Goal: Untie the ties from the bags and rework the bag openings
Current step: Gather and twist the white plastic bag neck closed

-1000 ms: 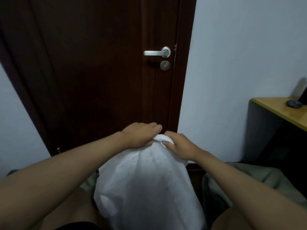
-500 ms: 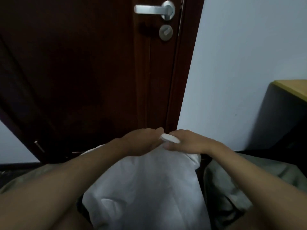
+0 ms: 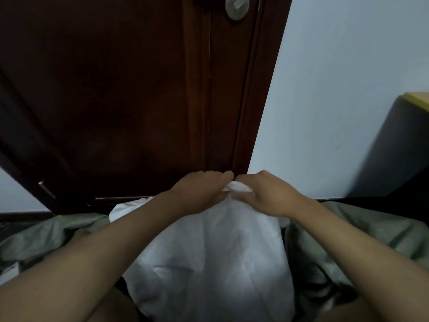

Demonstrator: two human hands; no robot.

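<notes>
Both hands — left hand (image 3: 199, 191) and right hand (image 3: 267, 196) — grip the bunched top of the white bag (image 3: 216, 256), knuckles nearly touching.

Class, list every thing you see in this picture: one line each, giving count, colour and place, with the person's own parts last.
white bag: one, white, centre foreground, gathered top held between the hands
door: one, dark brown, behind the bag
lock knob: one, silver, top of the door
wall: pale, right of the door
desk: one, yellow top, far right edge
green sacks: olive, either side of the bag
left hand: one, grips the bag's top
right hand: one, grips the bag's top
</notes>
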